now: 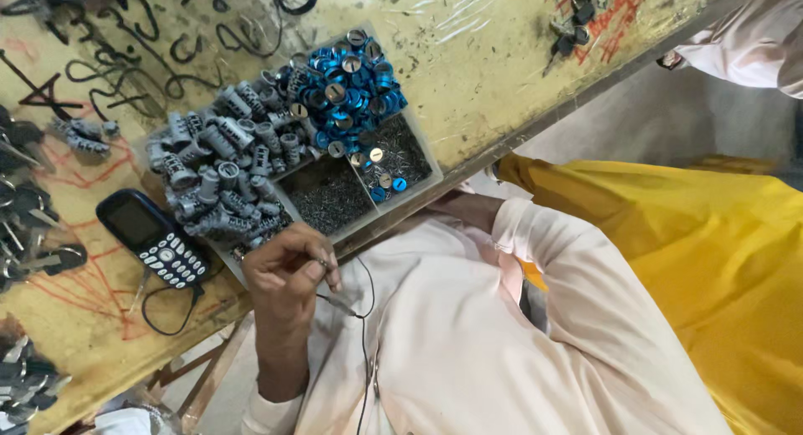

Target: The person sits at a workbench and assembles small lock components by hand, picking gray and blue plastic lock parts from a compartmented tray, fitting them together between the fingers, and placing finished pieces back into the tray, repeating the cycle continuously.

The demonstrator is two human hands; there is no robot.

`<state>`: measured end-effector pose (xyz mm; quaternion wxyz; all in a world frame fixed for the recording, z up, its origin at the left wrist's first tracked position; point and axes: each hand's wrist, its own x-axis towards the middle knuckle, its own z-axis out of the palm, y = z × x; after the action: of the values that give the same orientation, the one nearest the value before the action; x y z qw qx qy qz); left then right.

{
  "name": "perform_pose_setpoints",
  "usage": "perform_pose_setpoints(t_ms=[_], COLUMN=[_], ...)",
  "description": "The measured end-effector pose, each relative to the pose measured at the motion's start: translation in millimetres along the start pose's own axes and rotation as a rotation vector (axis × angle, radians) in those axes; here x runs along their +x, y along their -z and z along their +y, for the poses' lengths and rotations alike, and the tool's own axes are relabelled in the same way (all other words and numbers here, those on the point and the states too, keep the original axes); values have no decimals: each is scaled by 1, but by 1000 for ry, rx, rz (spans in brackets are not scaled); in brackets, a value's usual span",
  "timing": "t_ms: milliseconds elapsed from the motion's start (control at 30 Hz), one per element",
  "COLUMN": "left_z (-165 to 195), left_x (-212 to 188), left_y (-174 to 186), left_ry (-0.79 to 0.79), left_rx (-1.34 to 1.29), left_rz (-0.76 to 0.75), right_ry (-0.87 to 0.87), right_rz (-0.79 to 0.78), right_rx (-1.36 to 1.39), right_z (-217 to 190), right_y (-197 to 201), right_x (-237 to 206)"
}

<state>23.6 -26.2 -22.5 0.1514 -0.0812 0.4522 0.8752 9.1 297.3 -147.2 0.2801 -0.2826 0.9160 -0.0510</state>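
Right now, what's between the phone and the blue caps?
Head view: the heap of grey cylinders in the tray lies between the phone and the blue caps.

Looks like a small lock workshop. Scuffed yellow workbench (502, 58), a divided tray (418, 188) of grey lock cylinders (222, 171), blue caps (347, 88), keys (25, 209).

Scuffed yellow workbench (502, 58) bearing clear plastic compartment tray (422, 184), dark keypad phone (153, 237), scattered black-headed keys (25, 201).
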Motion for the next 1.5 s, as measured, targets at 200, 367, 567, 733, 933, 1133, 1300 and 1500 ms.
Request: perform_pose_setpoints(t_ms=[200, 367, 567, 733, 933, 1133, 1300, 1500], left_z=[-4, -4, 6, 8, -1, -6, -4, -6], left_x=[0, -1, -4, -4, -4, -3, -2, -3], left_y=[3, 1, -8, -9, 4, 14, 15, 16], left_ry=[-16, -28, -18, -23, -34, -30, -19, -43], left_rx=[-103, -105, -83, -112, -149, -185, -203, -215], left_rz=[-10, 2, 22, 15, -15, -37, -60, -57], right_ry=[11, 82, 105, 206, 196, 347, 369, 752], right_rz=[26, 55, -195, -202, -313, -257, -172, 9], right_rx=[50, 141, 185, 106, -46, 286, 687, 878], right_z=[-15, -13, 0, 3, -28, -54, -63, -44], right_y=[-2, 3, 16, 21, 86, 176, 216, 262], right_x=[17, 13, -27, -44, -62, -67, -56, -65])
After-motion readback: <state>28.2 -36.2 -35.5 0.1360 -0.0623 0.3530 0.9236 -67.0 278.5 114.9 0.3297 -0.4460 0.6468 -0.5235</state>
